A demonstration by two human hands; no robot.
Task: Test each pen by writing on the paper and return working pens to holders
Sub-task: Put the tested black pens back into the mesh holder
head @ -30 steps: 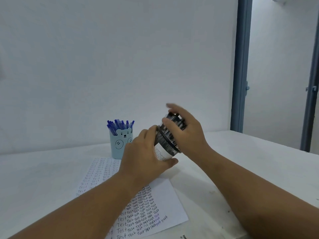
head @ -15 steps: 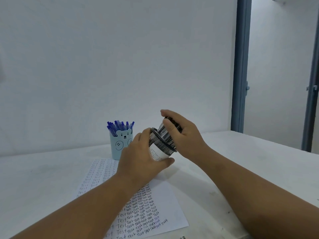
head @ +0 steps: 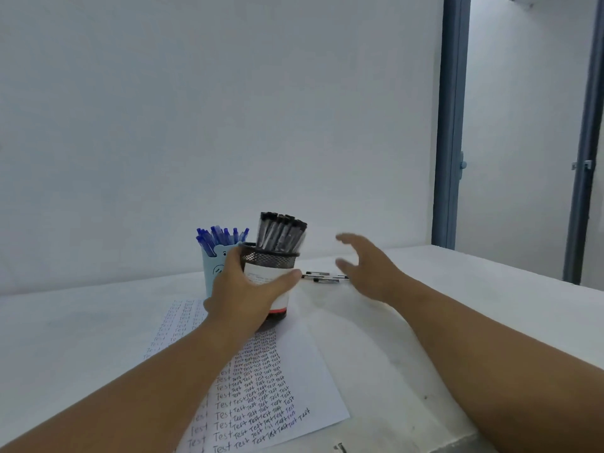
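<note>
My left hand (head: pixel 243 294) grips the black mesh pen holder (head: pixel 271 256), which stands upright on the far end of the paper (head: pixel 313 380). Several black-capped pens (head: pixel 281 233) fill the holder. My right hand (head: pixel 369 268) hovers open to the right of the holder, fingers spread and holding nothing. Behind it, a few black pens (head: pixel 322 276) lie loose on the table. A light blue bear-faced holder (head: pixel 212 269) full of blue pens (head: pixel 219 238) stands just left of the mesh holder, partly hidden by my left hand. The paper is covered with rows of the handwritten word "Test".
The white table (head: pixel 474 295) runs to the white wall behind. A blue-grey door frame (head: pixel 449 125) stands at the back right. The table's front edge shows at the lower right, with a small dark object (head: pixel 340 447) near it.
The mesh holder was tilted between both hands; now it stands upright on the paper. My right hand has let go and moved right. Loose black pens now show on the table.
</note>
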